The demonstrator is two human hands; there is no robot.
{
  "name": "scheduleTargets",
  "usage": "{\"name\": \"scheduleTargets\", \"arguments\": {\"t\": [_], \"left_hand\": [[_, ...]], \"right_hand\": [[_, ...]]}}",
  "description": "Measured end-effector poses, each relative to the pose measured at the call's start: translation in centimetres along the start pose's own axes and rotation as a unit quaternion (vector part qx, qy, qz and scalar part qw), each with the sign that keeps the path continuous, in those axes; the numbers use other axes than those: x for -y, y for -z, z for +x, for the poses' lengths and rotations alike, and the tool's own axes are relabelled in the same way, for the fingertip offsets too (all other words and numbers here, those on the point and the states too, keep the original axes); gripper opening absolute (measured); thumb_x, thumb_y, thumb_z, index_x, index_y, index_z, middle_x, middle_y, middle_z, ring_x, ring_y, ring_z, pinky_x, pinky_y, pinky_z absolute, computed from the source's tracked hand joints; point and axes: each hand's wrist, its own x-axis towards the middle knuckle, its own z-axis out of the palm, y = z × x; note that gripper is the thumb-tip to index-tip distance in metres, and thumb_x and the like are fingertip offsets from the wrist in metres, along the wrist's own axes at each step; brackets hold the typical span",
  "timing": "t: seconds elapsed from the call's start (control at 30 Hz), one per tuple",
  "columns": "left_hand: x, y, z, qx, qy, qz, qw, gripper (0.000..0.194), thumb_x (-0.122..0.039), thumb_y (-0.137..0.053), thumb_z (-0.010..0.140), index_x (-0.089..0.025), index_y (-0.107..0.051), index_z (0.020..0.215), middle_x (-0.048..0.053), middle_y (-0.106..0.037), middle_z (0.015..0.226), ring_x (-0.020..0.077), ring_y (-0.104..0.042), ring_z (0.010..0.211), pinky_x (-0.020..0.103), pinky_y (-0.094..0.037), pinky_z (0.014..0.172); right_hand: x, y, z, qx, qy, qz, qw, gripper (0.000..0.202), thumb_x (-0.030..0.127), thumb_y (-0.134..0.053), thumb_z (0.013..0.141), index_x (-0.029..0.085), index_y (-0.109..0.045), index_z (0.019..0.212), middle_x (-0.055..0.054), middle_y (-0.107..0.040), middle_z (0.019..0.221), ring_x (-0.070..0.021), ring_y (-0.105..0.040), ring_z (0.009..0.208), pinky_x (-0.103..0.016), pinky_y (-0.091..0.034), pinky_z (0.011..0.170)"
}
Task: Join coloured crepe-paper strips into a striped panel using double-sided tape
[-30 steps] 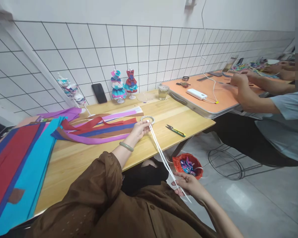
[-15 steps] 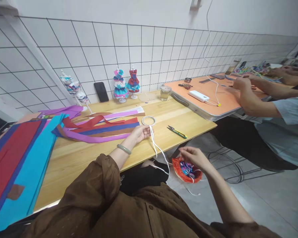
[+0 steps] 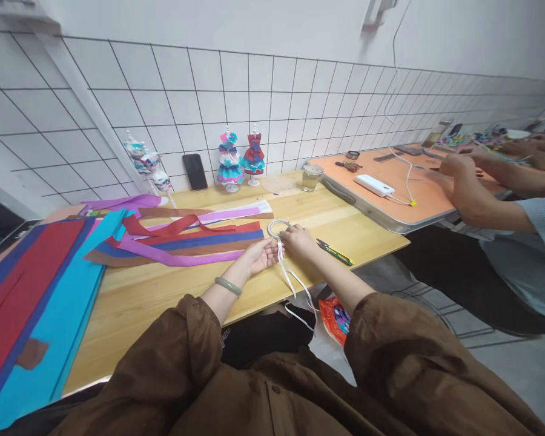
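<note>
On the wooden table [image 3: 140, 303], the right hand [image 3: 301, 241] has joined the left hand [image 3: 262, 257] beside the ring [image 3: 269, 228], fingers curled, grip indeterminable, while the left pinches the white cords [image 3: 280, 253].

Near-left cloth strips [image 3: 31, 297]: red, blue, turquoise
Right tabletop [image 3: 386, 181]: orange
Far wall [image 3: 172, 109]: white, black grid
Sleeves [image 3: 163, 357]: plain brown
Cords [image 3: 283, 266]: white
Snips [image 3: 335, 252]: yellow-green, black
</note>
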Motion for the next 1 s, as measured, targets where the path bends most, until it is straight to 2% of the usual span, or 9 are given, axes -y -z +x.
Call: {"name": "scheduleTargets", "arguments": {"t": [0.13,0.3,0.47,0.63,0.8,1.0], "left_hand": [[0.1,-0.1,-0.3,0.020,0.007,-0.029,0.999,0.030,-0.025,-0.040,0.088,-0.004,-0.061,0.083,0.014,-0.066,0.067,0.0146,-0.065,0.062,0.020,-0.052,0.054],[0.4,-1.0,-0.5,0.044,0.012,-0.055,0.997,0.031,-0.024,-0.039,0.089,-0.003,-0.060,0.083,0.015,-0.067,0.071,0.0149,-0.066,0.065,0.019,-0.052,0.056],[0.5,-2.4,-1.1,0.077,0.009,-0.061,0.995,0.031,-0.024,-0.038,0.089,-0.004,-0.061,0.087,0.015,-0.068,0.075,0.0154,-0.066,0.070,0.021,-0.052,0.061],[0.6,-3.5,-2.2,0.120,0.008,-0.060,0.991,0.030,-0.024,-0.040,0.088,-0.003,-0.062,0.088,0.016,-0.068,0.080,0.0166,-0.066,0.072,0.022,-0.051,0.066],[0.6,-4.9,-3.2,0.155,-0.009,-0.075,0.985,0.030,-0.024,-0.040,0.088,-0.004,-0.062,0.093,0.014,-0.068,0.086,0.0141,-0.066,0.074,0.018,-0.050,0.066],[2.4,-6.8,-3.2,0.191,0.022,-0.077,0.978,0.033,-0.025,-0.038,0.089,-0.003,-0.062,0.091,0.018,-0.066,0.094,0.0144,-0.065,0.076,0.017,-0.050,0.059]], "right_hand": [[0.0,-0.1,0.1,-0.018,-0.007,-0.055,0.998,0.018,0.024,-0.047,0.084,0.014,-0.062,0.082,-0.014,-0.062,0.089,-0.0250,-0.047,0.093,-0.035,-0.029,0.076],[-0.6,1.3,-0.5,-0.085,-0.060,-0.095,0.990,0.030,0.030,-0.034,0.090,0.013,-0.059,0.089,-0.014,-0.060,0.090,-0.0245,-0.049,0.091,-0.034,-0.028,0.074],[-0.2,4.4,-1.0,-0.150,-0.080,-0.101,0.980,0.031,0.033,-0.033,0.091,0.015,-0.058,0.094,-0.011,-0.060,0.088,-0.0212,-0.052,0.085,-0.030,-0.031,0.072],[0.8,7.4,-1.5,-0.270,-0.031,-0.045,0.961,0.022,0.029,-0.041,0.087,0.017,-0.059,0.084,-0.006,-0.060,0.077,-0.0180,-0.053,0.073,-0.029,-0.033,0.067],[1.7,10.1,-1.9,-0.340,0.002,-0.037,0.940,0.016,0.028,-0.046,0.084,0.018,-0.058,0.080,-0.004,-0.059,0.073,-0.0178,-0.052,0.072,-0.030,-0.034,0.068],[2.6,13.8,-3.1,-0.400,0.023,-0.061,0.914,0.015,0.027,-0.044,0.085,0.019,-0.056,0.082,-0.004,-0.058,0.075,-0.0169,-0.051,0.073,-0.031,-0.034,0.069]]}}
